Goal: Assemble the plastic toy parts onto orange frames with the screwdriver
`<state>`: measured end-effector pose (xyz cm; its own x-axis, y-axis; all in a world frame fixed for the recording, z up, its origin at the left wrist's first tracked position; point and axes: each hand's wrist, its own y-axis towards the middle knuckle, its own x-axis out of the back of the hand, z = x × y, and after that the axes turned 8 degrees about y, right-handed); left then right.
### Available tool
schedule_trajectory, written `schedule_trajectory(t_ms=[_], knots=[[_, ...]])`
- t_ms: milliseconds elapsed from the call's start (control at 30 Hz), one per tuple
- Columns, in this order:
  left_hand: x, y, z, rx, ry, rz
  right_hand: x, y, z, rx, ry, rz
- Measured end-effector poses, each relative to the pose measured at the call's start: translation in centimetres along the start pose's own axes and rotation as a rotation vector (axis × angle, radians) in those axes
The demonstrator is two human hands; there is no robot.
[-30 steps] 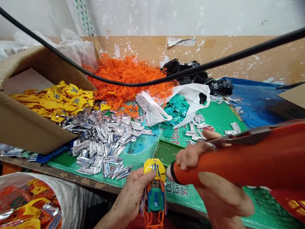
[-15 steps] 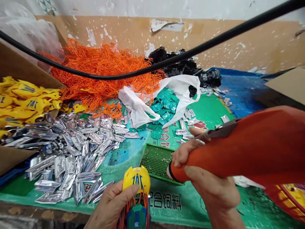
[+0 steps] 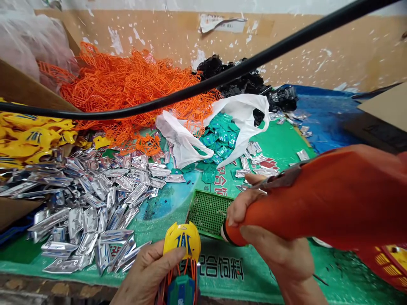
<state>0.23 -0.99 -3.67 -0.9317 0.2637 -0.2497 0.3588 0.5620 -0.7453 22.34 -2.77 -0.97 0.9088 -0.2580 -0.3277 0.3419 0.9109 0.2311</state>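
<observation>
My left hand (image 3: 146, 271) holds a toy car (image 3: 182, 241) with a yellow front shell, orange frame bars and a green-blue part behind; its lower end runs out of view. Wrapped round an orange-red power screwdriver (image 3: 286, 203) is my right hand (image 3: 280, 254). The screwdriver's nose end points left and down at the right side of a shallow green mesh tray (image 3: 208, 212). Tiny dark bits, too small to make out, lie in that tray. The tool's tip is hidden.
Silver plates (image 3: 104, 199) lie in a heap at left, beside yellow shells (image 3: 32, 131). Behind are orange frames (image 3: 133, 84), black parts (image 3: 235, 80) and a white bag (image 3: 244, 106) with green parts (image 3: 219, 135). A black cable (image 3: 178, 96) crosses above. Right stands a red basket (image 3: 384, 267).
The screwdriver and my right hand have shifted slightly left over the tray. The cable hangs lower at left. The view has moved a little; my left hand keeps its hold on the toy car.
</observation>
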Motion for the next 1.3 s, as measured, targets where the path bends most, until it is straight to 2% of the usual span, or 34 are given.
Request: schedule_trajectory(t_ms=[100,433,567,733,867,1100,1300], knots=[[0.0,0.0,0.0,0.040,-0.015,0.008,0.4,0.0,-0.4,-0.006,0.024,0.048],[0.1,0.3,-0.2,0.020,0.017,0.020,-0.8,-0.1,0.0,-0.007,-0.032,0.026],[0.2,0.0,0.0,-0.008,0.000,0.012,-1.4,-0.2,0.4,-0.014,-0.029,-0.030],[0.4,-0.8,0.2,-0.083,-0.066,0.091,-1.4,-0.2,1.1,0.001,0.028,-0.085],[0.4,-1.0,0.1,-0.107,-0.044,0.100,-1.6,0.2,2.3,0.051,0.124,-0.119],[-0.6,-0.6,0.7,-0.173,-0.149,0.053,-3.9,-0.4,4.5,0.090,0.276,-0.114],[-1.1,-0.8,0.9,-0.247,-0.196,0.126,-5.8,-1.7,4.7,0.104,0.318,-0.020]])
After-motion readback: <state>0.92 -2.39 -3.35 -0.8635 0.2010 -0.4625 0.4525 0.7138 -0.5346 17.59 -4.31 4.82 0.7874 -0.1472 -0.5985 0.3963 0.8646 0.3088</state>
